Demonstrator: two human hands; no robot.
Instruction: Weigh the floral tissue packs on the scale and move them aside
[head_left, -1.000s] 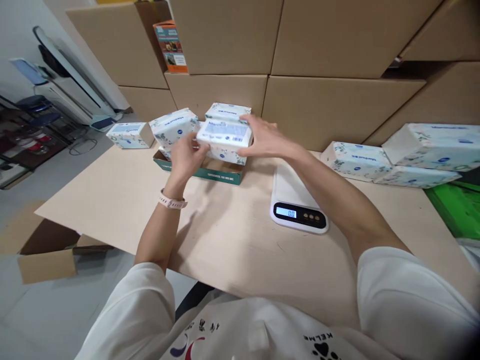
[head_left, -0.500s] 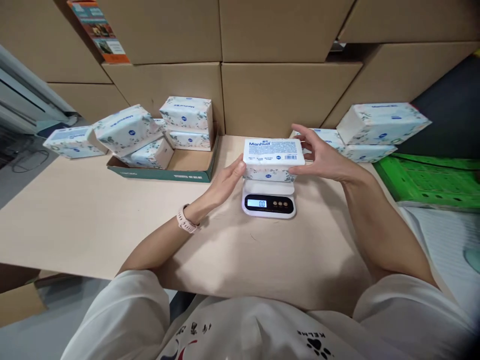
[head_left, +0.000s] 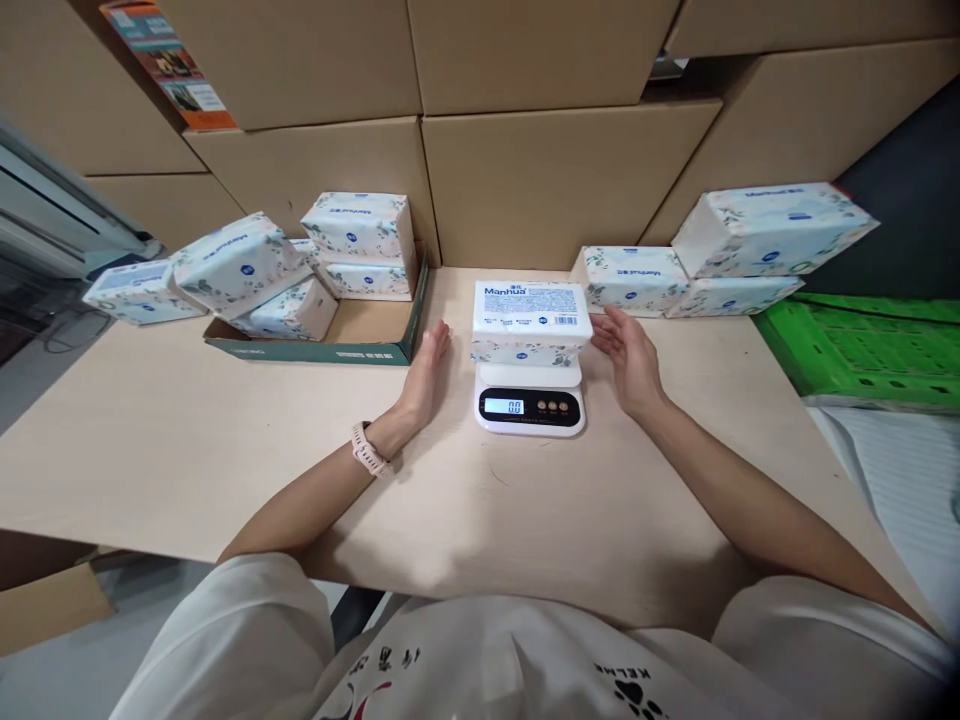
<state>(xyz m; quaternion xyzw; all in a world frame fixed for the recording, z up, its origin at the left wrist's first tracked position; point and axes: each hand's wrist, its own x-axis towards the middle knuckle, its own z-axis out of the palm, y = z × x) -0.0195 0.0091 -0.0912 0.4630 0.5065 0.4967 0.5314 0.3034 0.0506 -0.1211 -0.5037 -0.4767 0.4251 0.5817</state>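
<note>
A white tissue pack [head_left: 531, 318] with "Manhua" printed on its top lies on a small white digital scale [head_left: 529, 376]. The scale's lit display [head_left: 504, 407] reads 0.0. Left of the pack, my left hand [head_left: 424, 372] is held on edge near the table, fingers straight and holding nothing. My right hand [head_left: 631, 362] is just to the pack's right, its fingers stretched out and slightly curved, with nothing in it. A pale pink band [head_left: 370, 450] is on my left wrist.
At the left, a green-sided cardboard tray [head_left: 315, 350] holds several tissue packs, and another pack [head_left: 142, 292] lies beside it. More packs [head_left: 772, 230] are at the back right. Cardboard boxes [head_left: 536, 185] line the back. A green plastic crate [head_left: 862, 350] stands right of the table [head_left: 480, 500].
Both hands have let go of the tissue pack and drawn apart, the left to the left and the right lower and back. The pack stays on the scale. The view has shifted slightly.
</note>
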